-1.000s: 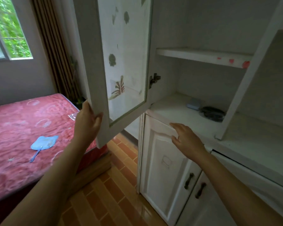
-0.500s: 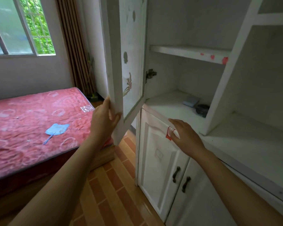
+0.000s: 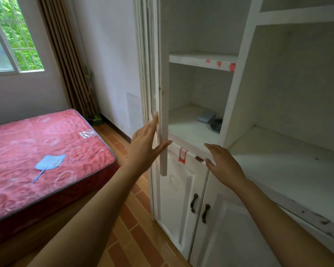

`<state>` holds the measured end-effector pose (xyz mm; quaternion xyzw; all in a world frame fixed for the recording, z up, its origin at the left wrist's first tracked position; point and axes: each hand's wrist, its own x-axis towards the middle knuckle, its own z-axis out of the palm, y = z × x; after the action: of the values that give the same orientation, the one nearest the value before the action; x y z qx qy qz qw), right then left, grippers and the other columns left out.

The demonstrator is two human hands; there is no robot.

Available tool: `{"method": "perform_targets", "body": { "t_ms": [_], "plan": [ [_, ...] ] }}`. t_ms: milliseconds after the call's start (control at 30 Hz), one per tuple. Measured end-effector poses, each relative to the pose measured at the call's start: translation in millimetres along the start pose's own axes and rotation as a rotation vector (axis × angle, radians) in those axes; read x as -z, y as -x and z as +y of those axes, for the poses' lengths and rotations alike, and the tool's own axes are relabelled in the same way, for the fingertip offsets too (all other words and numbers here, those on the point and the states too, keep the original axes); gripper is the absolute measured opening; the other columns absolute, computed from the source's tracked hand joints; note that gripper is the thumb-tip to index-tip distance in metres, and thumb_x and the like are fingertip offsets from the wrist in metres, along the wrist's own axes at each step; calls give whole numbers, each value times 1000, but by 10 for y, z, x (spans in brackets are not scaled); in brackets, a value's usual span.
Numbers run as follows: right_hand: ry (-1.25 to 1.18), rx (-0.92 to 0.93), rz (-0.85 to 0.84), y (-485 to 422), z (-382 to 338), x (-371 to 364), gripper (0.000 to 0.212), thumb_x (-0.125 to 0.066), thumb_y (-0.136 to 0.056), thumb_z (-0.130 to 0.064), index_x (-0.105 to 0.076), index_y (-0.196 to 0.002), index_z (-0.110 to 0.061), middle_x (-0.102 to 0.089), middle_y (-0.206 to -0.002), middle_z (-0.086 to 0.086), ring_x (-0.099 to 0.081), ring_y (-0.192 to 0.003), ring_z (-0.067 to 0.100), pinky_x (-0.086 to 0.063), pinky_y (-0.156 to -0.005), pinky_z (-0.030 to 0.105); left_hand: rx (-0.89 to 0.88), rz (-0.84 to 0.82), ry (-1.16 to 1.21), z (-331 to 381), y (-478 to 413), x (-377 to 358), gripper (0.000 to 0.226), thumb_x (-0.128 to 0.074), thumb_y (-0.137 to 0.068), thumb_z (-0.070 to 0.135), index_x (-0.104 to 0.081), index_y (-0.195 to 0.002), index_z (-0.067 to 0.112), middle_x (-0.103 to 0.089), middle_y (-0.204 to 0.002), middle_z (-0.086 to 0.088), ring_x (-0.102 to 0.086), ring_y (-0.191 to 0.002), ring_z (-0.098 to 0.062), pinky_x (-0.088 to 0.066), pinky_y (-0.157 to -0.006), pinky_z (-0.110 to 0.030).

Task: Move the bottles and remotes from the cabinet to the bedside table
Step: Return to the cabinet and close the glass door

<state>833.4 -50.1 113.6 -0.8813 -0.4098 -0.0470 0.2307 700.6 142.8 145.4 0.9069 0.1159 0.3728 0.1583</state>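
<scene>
The white cabinet (image 3: 237, 78) stands ahead with its glass door (image 3: 163, 116) swung edge-on toward me. My left hand (image 3: 146, 149) is flat against the door's edge, fingers spread, holding nothing. My right hand (image 3: 223, 164) hovers open at the front lip of the lower shelf (image 3: 189, 132). At the back of that shelf lie a small grey-blue box (image 3: 205, 116) and a dark object (image 3: 216, 124), partly hidden by the cabinet post. No bottle or remote can be made out.
A bed with a red mattress (image 3: 46, 151) fills the left, a blue hand fan (image 3: 49, 162) lying on it. Lower cabinet doors with dark handles (image 3: 200, 207) are shut below my hands. Tiled floor (image 3: 131, 218) runs between bed and cabinet. A curtain and window are far left.
The cabinet door has swung further open, from facing me to edge-on. My left hand let go of its lower edge and now lies flat on it. My right hand lifted slightly.
</scene>
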Motion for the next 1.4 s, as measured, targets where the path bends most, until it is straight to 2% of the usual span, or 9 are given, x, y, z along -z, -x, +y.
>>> {"method": "perform_targets", "body": {
  "t_ms": [100,200,367,567,733,833,1000,1200,1400],
  "plan": [
    [16,-41,1,30,121,8,51,-46,-93,-22,-29,-141,-15,-34,-147,6,-32,-133,22,-27,-109,33,-25,0,21,179,-88,-166,85,-47,-78,58,4,-140,28,-27,-151,-5,-28,-137,-24,-24,-112,-45],
    [34,-85,15,48,255,18,51,-46,-92,-21,-30,-140,-14,-34,-147,7,-31,-134,23,-27,-109,33,-42,14,53,311,-167,-337,87,-56,-80,50,0,-142,25,-20,-153,-3,-22,-139,-23,-17,-111,-41],
    [27,-146,-15,99,439,6,50,-46,-92,-20,-30,-139,-13,-37,-145,8,-37,-130,24,-33,-105,33,-64,5,73,433,-265,-574,88,-55,-82,47,1,-144,18,-8,-155,-3,-8,-141,-16,-5,-111,-32],
    [20,-194,-74,142,561,-25,52,-42,-94,-23,-24,-142,-16,-42,-142,10,-43,-125,25,-39,-98,35,-67,16,45,521,-395,-753,89,-53,-79,52,-8,-145,12,-17,-153,-8,-19,-140,-23,-12,-109,-34],
    [48,-229,-117,111,602,-40,55,-41,-93,-28,-19,-143,-21,-51,-130,15,-51,-113,30,-46,-89,40,-78,29,15,569,-501,-906,89,-58,-79,49,-13,-144,8,-23,-151,-14,-24,-138,-29,-16,-106,-33],
    [83,-216,-118,100,615,-57,54,-41,-92,-28,-21,-142,-22,-53,-127,15,-52,-110,31,-47,-88,41,-82,17,11,605,-567,-992,90,-61,-78,46,-12,-144,8,-23,-151,-16,-26,-137,-31,-18,-106,-32],
    [132,-184,-106,90,625,-38,52,-40,-92,-28,-26,-140,-21,-56,-124,14,-54,-107,32,-48,-84,38,-88,-2,13,659,-667,-1110,91,-64,-78,43,-11,-144,8,-23,-150,-18,-29,-135,-34,-28,-107,-40],
    [146,-190,-134,39,651,56,49,-36,-95,-27,-24,-142,-20,-60,-119,18,-56,-104,35,-47,-84,39,-98,-8,-26,771,-776,-1230,93,-66,-79,42,-10,-144,7,-22,-150,-22,-25,-137,-35,-14,-106,-33],
    [136,-212,-141,22,690,81,49,-39,-93,-30,-27,-140,-21,-61,-111,19,-56,-100,36,-46,-81,38,-171,-7,-126,758,-891,-1315,89,-62,-80,45,-14,-143,5,-18,-150,-24,-17,-139,-35,-11,-110,-37]
  ]
}}
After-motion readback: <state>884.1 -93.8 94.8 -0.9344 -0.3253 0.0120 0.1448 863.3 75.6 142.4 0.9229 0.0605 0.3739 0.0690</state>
